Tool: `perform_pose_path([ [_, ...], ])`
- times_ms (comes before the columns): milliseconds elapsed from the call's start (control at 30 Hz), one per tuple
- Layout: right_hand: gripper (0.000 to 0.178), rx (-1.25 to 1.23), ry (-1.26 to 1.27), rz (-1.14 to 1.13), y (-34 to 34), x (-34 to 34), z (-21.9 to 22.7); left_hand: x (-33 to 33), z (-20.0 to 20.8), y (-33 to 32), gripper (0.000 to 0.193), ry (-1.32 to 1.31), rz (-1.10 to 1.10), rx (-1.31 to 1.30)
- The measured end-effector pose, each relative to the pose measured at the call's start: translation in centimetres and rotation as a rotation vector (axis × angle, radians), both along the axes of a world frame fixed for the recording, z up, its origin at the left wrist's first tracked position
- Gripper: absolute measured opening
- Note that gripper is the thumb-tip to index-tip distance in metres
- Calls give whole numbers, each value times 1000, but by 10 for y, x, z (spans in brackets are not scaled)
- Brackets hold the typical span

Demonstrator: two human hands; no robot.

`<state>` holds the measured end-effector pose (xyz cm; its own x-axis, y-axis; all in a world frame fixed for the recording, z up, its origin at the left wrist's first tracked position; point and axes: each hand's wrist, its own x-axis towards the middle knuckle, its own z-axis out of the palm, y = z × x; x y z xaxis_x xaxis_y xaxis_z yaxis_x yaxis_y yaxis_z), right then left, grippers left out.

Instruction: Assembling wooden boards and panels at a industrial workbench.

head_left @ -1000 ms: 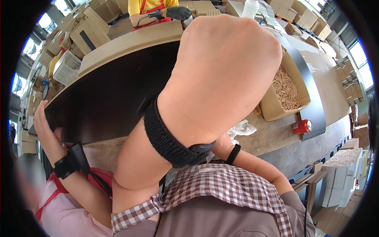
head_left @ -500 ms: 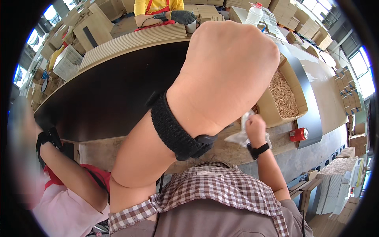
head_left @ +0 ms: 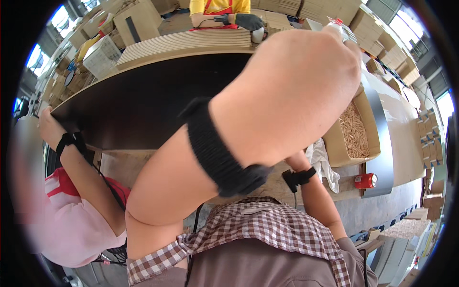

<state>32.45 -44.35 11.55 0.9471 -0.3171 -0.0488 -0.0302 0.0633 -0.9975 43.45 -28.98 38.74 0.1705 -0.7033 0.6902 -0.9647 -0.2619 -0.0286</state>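
Observation:
My left hand (head_left: pixel 296 81) is raised close to the camera, its back toward me and its knuckles bent. The fingers curl out of sight, so anything inside them is hidden. A black band (head_left: pixel 213 143) circles its wrist. Behind this arm, my right hand (head_left: pixel 297 161) is low over the table's near side, its fingers mostly covered. A crumpled white cloth (head_left: pixel 325 165) lies just right of it, beside a cardboard box of wooden dowels (head_left: pixel 354 129). A large black panel (head_left: pixel 158 100) stretches across the table beyond my left forearm.
At left, a person in pink has a hand (head_left: pixel 50 128) at the panel's corner. Across the table, a gloved hand (head_left: pixel 248 22) is by a white bottle (head_left: pixel 258 35). Stacked boards (head_left: pixel 186 44) lie behind the panel. A red can (head_left: pixel 366 181) stands at right.
My left hand has shifted right. My right hand has drawn back left, partly behind my left forearm, and the cloth now shows beside it. The neighbour's hand has come to the panel's corner.

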Motion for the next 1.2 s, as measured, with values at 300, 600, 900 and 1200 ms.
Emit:
perform_pose_path([
  [300, 55, 115, 1, 286, -22, 17, 88, 15, -10, 58, 52, -69, 309, -58],
  [600, 38, -273, -157, 256, 16, -28, 82, 3, -6, 83, 56, 48, 102, -227],
  [900, 32, -298, -71, 361, 102, -32, 74, -14, -2, 95, 56, -348, 18, -144],
  [1200, 30, -299, -11, 553, -24, -26, 133, -1, -30, 84, 47, -370, 205, -332],
])
